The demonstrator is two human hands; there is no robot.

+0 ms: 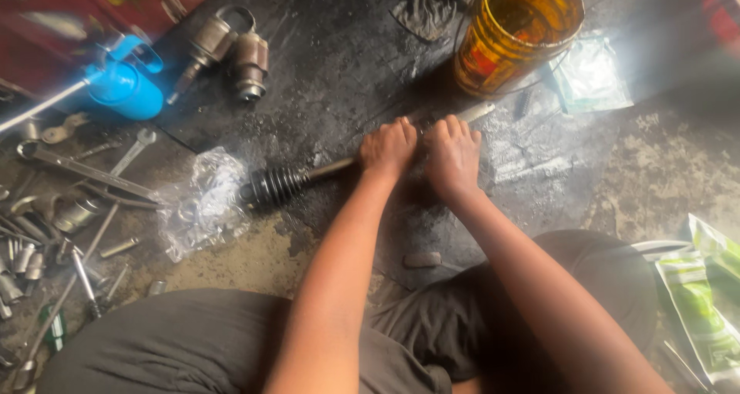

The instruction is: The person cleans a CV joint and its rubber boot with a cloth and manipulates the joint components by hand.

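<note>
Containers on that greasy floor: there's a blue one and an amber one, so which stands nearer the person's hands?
The amber see-through bucket, just beyond the right hand. The blue container sits far off to the left, among the scattered tools.

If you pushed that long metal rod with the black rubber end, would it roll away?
Probably a little: the rod is round, but its fatter ribbed rubber end would likely make it curve. It looks like stiff, heavy metal. The dark, greasy-looking floor suggests it may be slippery.

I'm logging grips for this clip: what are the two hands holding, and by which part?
Both the left hand and right hand grip the drive shaft on its bare metal rod, side by side, right of the black ribbed rubber boot.
</note>
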